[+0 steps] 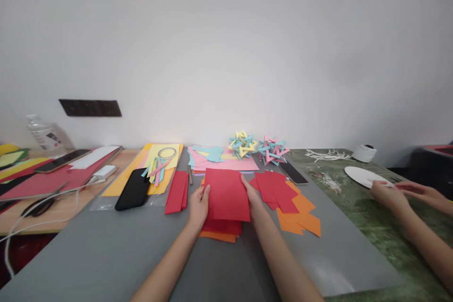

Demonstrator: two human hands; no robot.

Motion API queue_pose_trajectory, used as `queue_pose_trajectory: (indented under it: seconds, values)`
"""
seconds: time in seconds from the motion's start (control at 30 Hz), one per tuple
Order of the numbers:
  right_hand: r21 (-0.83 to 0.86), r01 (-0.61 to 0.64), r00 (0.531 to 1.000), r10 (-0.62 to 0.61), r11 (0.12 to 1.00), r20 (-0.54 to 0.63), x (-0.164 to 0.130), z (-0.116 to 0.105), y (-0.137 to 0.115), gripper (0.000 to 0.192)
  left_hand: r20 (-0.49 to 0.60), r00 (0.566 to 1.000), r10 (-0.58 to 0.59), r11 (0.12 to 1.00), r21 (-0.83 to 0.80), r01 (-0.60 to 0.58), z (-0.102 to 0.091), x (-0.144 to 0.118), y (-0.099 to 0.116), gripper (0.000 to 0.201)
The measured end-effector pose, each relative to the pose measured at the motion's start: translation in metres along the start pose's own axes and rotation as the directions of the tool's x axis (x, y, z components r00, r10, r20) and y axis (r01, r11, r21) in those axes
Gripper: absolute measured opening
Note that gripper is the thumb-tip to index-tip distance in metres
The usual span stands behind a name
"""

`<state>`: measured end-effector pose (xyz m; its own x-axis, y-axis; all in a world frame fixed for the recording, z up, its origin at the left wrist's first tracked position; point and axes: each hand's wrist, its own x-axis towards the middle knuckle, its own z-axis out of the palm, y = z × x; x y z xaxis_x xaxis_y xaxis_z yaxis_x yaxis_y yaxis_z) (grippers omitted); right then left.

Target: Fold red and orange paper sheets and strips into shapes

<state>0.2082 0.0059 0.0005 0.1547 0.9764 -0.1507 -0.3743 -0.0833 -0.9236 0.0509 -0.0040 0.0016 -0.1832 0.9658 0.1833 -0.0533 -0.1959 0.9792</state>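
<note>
Between my two hands is a sheet of red paper (pixel 228 196), gripped at its left and right edges. My left hand (pixel 200 203) pinches the left side with the thumb on top. My right hand (pixel 252 198) is closed on the right edge, its fingers mostly hidden behind the sheet. Below the sheet, more red paper (pixel 222 226) and orange paper (pixel 219 237) lie on the grey mat. Narrow red strips (pixel 177 192) rest to the left. To the right are scattered red pieces (pixel 276 191) and orange pieces (pixel 300 214).
A black phone (pixel 133 189) lies left, near a yellow pad (pixel 173 148) with coloured strips. Folded paper stars (pixel 242 145) stand by the wall, beside another phone (pixel 293 172). At right, a co-worker's hands (pixel 389 196) hold a white disc (pixel 364 177). Scissors (pixel 38 206) and cables sit far left.
</note>
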Motion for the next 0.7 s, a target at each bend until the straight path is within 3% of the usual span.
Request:
queue_pose_trajectory:
  seconds: [0.1, 0.17, 0.33, 0.43, 0.57, 0.7]
  values:
    - [0.006, 0.037, 0.996, -0.037, 0.999, 0.085, 0.017, -0.003, -0.001, 0.041, 0.104, 0.994, -0.029, 0.998, -0.048, 0.034, 0.004, 0.020, -0.005, 0.028]
    - [0.033, 0.036, 0.991, -0.040, 0.999, 0.126, 0.032, -0.007, 0.000, 0.039, 0.081, 0.995, -0.059, 0.995, -0.078, 0.065, 0.007, 0.036, -0.012, 0.031]
    - [0.088, 0.101, 0.993, -0.107, 0.991, 0.057, 0.064, -0.019, 0.008, 0.031, 0.120, 0.983, -0.138, 0.970, -0.185, 0.159, 0.011, 0.064, -0.028, 0.037]
    - [0.106, 0.124, 0.991, -0.130, 0.987, 0.044, 0.069, -0.019, 0.013, 0.031, 0.147, 0.973, -0.178, 0.936, -0.280, 0.213, 0.015, 0.065, -0.034, 0.038]
    - [0.078, 0.175, 0.979, -0.182, 0.981, 0.089, 0.063, -0.014, 0.017, 0.031, 0.307, 0.938, -0.158, 0.917, -0.307, 0.255, 0.017, 0.059, -0.036, 0.042]
    - [-0.003, 0.232, 0.970, -0.231, 0.973, 0.073, 0.064, -0.015, 0.021, 0.031, 0.316, 0.934, -0.170, 0.907, -0.322, 0.273, 0.016, 0.061, -0.038, 0.044]
